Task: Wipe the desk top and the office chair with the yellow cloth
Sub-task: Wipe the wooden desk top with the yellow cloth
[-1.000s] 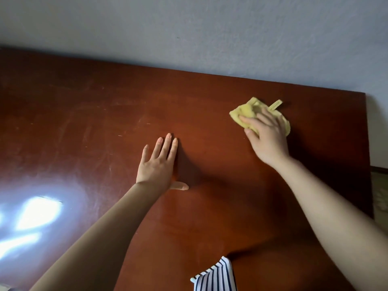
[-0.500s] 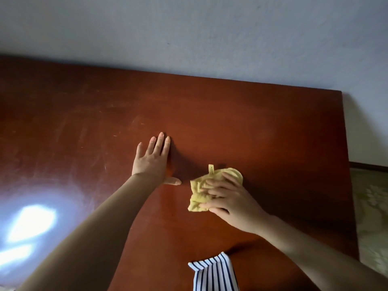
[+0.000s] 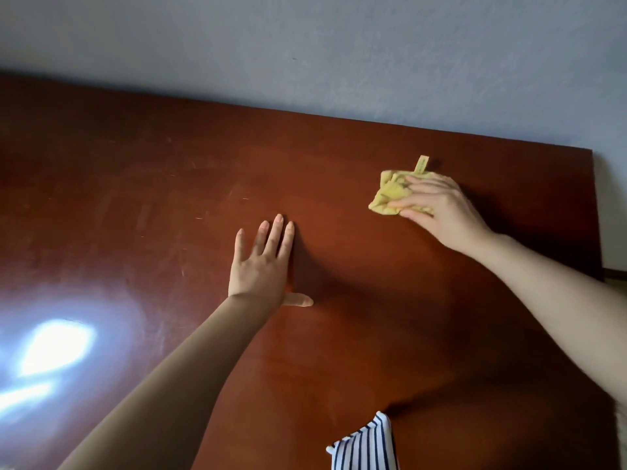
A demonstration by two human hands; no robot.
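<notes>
The reddish-brown desk top (image 3: 135,198) fills most of the view. A crumpled yellow cloth (image 3: 390,195) with a small loop tag lies on the desk's far right part. My right hand (image 3: 441,212) lies over it, fingers across the top and thumb against its near edge, gripping it against the wood. My left hand (image 3: 261,266) rests flat on the middle of the desk, fingers straight and thumb spread out to the right, holding nothing. No office chair is in view.
A grey-blue wall (image 3: 339,45) runs along the desk's far edge. The desk's right edge (image 3: 597,215) drops to a strip of floor. A bright glare patch (image 3: 51,351) lies at the near left. Blue-and-white striped fabric (image 3: 364,446) shows at the bottom.
My right hand swept the cloth from the far right down to the middle near my left thumb, then back out to the far right. My left hand stayed flat in place.
</notes>
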